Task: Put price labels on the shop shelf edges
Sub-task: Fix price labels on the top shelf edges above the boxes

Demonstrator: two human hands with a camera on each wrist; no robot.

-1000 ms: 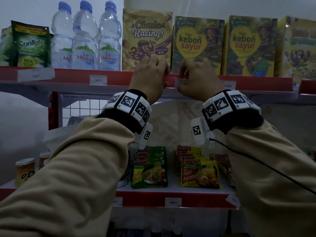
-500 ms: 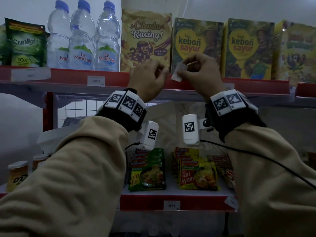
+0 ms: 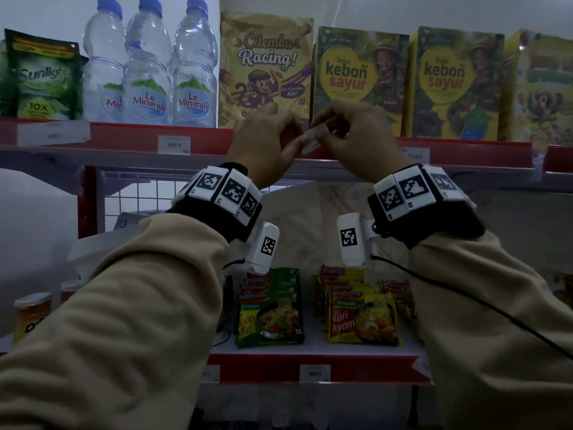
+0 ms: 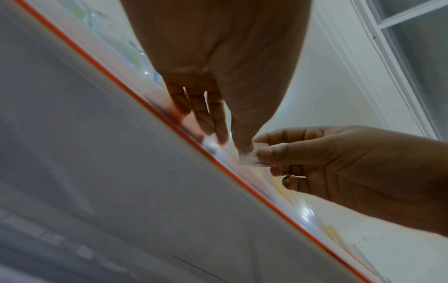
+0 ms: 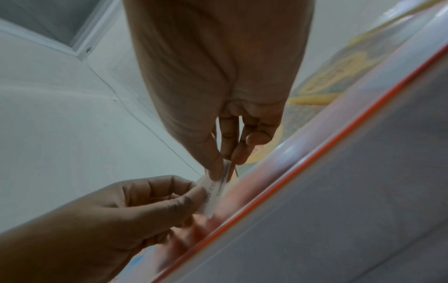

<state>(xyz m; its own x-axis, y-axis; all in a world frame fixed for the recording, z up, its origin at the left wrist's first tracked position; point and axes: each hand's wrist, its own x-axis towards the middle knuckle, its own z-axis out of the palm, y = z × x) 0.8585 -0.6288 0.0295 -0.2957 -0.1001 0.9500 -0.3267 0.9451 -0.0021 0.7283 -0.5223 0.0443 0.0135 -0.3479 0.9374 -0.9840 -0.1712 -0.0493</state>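
A small white price label is held between both hands, just in front of the red edge of the upper shelf. My left hand pinches its left end with thumb and forefinger. My right hand pinches the other end. In the left wrist view the label sits between my right thumb and fingers, close to the clear strip along the edge. The label is tilted and does not lie flat on the edge.
Other labels sit on the same edge at left and right. Water bottles and cereal boxes stand above. Noodle packs lie on the lower shelf, which has its own label.
A second ago the label was pressed at the shelf edge. The right hand then lifted it off, and now both hands hold it together in front of the edge.
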